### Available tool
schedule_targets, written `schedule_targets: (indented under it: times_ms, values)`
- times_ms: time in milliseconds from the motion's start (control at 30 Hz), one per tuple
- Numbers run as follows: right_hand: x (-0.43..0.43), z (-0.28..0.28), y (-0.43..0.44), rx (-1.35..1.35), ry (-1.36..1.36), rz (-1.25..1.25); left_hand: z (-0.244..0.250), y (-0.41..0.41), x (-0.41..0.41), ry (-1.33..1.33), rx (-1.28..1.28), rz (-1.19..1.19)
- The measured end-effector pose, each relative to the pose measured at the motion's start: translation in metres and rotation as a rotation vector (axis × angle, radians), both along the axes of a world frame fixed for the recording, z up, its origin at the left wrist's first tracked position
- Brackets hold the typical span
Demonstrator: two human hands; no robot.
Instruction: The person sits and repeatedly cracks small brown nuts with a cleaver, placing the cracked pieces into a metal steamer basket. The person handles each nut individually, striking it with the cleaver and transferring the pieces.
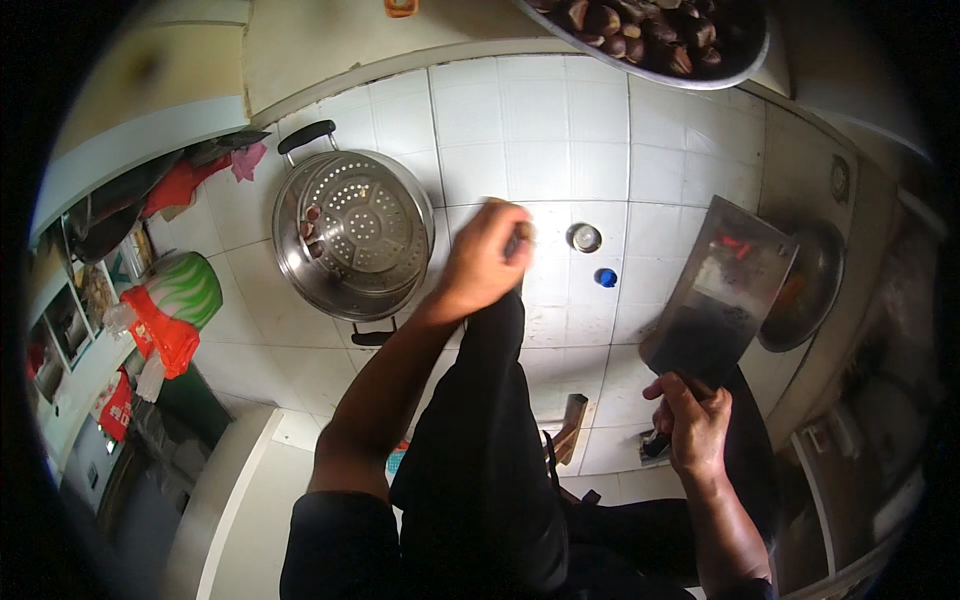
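Note:
My right hand [694,420] grips the handle of a broad cleaver [720,289], its blade pointing away from me above the tiled floor. Ahead of my knee, my left hand [484,255] is curled and blurred by motion. A small brown piece, which looks like a chestnut [527,230], shows at its fingertips. Left of that hand stands a stainless steel steamer pot [356,300] with a perforated bottom and two black handles. A few chestnuts [310,225] lie inside it. A metal bowl [742,73] full of chestnuts is at the top right, partly cut off.
On the white tiles sit a small round metal piece [583,238] and a blue cap [606,277]. A dark pan [806,300] is partly behind the cleaver. Shelves and a green-and-white container [184,289] with a red bag line the left. A wooden piece [574,427] lies between my legs.

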State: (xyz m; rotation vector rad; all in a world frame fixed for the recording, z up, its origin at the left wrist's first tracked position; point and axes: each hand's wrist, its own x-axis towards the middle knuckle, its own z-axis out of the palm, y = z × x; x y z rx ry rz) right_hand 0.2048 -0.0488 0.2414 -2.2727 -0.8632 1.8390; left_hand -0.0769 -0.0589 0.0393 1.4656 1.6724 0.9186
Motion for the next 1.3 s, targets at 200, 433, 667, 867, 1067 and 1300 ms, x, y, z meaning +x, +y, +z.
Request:
schedule_targets:
  times_ms: [200,433,667,867,1067,1300]
  values:
    - [-0.001,-0.005,-0.002,-0.013,-0.013,-0.036,-0.069,0.012,0.074,0.088,0.082,-0.42]
    - [0.014,-0.023,0.002,-0.03,-0.051,0.139,-0.096,0.026,0.083,0.224,0.121,-0.526]
    - [0.001,-0.11,-0.003,0.149,-0.129,0.191,-0.084,0.025,0.081,0.264,-0.041,-0.432]
    - [-0.034,-0.17,0.003,0.246,-0.193,0.27,-0.087,0.023,0.08,0.228,-0.045,-0.347]
    - [-0.058,-0.199,0.008,0.264,-0.264,0.22,-0.082,0.013,0.073,0.197,-0.078,-0.346]
    - [-0.067,-0.223,0.0,0.357,-0.273,0.173,-0.081,0.002,0.07,0.226,-0.104,-0.333]
